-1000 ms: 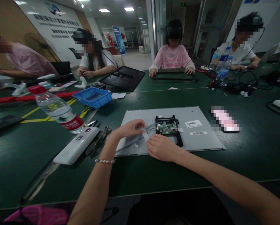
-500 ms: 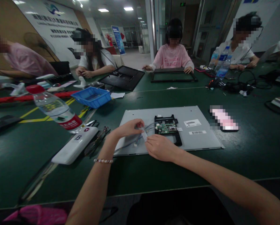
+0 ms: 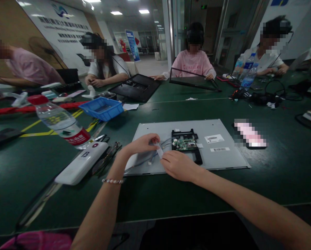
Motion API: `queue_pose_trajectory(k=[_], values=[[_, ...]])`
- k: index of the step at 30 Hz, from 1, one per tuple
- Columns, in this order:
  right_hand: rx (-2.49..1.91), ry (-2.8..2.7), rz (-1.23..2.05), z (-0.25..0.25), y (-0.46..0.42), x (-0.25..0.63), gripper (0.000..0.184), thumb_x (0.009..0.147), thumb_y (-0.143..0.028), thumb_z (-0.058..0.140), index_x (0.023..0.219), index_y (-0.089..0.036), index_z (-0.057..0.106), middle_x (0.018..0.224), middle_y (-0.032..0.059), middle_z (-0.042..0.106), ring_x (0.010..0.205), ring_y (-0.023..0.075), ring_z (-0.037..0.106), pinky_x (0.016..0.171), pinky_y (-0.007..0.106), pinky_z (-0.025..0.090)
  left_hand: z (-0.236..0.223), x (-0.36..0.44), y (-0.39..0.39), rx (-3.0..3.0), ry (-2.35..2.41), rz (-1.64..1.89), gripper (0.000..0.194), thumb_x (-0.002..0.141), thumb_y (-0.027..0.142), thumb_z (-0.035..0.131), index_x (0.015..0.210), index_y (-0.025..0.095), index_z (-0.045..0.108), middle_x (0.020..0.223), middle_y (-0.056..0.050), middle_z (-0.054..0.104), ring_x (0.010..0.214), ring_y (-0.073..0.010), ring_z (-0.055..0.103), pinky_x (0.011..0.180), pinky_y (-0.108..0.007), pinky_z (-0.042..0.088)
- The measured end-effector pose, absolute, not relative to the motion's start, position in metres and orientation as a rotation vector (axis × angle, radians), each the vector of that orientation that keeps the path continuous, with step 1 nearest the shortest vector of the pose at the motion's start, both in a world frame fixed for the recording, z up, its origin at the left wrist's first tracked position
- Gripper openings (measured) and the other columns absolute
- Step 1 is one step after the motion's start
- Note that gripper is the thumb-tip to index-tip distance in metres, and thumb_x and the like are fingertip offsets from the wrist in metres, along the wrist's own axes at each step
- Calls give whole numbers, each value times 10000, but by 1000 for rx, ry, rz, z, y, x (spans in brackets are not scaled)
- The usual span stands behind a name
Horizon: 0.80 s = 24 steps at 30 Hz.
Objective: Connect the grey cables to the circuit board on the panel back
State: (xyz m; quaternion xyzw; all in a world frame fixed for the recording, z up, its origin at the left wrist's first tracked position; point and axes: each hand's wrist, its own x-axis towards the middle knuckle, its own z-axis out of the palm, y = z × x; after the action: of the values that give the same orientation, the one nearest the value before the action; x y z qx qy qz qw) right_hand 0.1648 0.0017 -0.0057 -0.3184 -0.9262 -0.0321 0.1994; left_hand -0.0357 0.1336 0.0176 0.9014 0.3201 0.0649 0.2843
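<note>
Between my two hands stretches a short whitish strip of tape (image 3: 159,151), pinched at both ends. My left hand (image 3: 145,144) holds its upper end with closed fingers. The lower end is in the closed fingertips of my right hand (image 3: 177,165). Both hands are over the left half of a grey metal display panel (image 3: 212,123), which lies flat on the table. A green circuit board (image 3: 185,142) in a black plastic frame (image 3: 198,156) sits on the panel, right of the tape. Thin grey cables (image 3: 141,162) run from the board leftward beneath my hands.
On the left are a white power bank (image 3: 78,168), glasses (image 3: 104,161), a red-capped water bottle (image 3: 64,123) and a blue bin (image 3: 102,108). A phone (image 3: 250,133) lies right of the panel. Across the table, a person in pink holds a black bezel (image 3: 194,84); a black cover (image 3: 136,86) lies nearby.
My hands and the tape have hardly moved. Across the table, the person in pink has tilted the black bezel up and reached one hand toward the black cover.
</note>
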Motion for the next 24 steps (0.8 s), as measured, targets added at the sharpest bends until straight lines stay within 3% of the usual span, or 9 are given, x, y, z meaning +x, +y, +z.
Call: queue_pose_trajectory(k=[8,14,19,24], values=[[-867,-2555,-32,-4,2,168,177,901,-144,451,973,-98,606,1090,147,619,1062,221,537,893,363,448,20,-40,134,2389,1031,401,440,806,468,548,1147,190,528,1124,-80,522,890,-177,525,789,-295,437],[-823,-2547,-51,-3,3,168,184,901,-136,460,1002,-88,606,1167,150,593,1146,221,497,966,359,422,23,-40,134,2283,940,217,332,835,445,521,1002,173,613,849,-21,609,694,-133,518,668,-255,422],[-815,-2553,-41,-4,3,167,192,905,-147,462,1017,-94,608,1175,140,591,1143,221,501,953,363,437,21,-41,138,2321,899,242,276,844,390,500,919,174,653,846,-30,649,731,-145,555,697,-257,428],[-795,-2538,-45,-3,3,168,197,906,-142,458,1018,-93,612,1177,138,593,1145,222,505,969,369,433,15,-48,147,2372,1147,467,226,813,347,501,858,168,633,852,-37,650,798,-170,577,705,-260,429]])
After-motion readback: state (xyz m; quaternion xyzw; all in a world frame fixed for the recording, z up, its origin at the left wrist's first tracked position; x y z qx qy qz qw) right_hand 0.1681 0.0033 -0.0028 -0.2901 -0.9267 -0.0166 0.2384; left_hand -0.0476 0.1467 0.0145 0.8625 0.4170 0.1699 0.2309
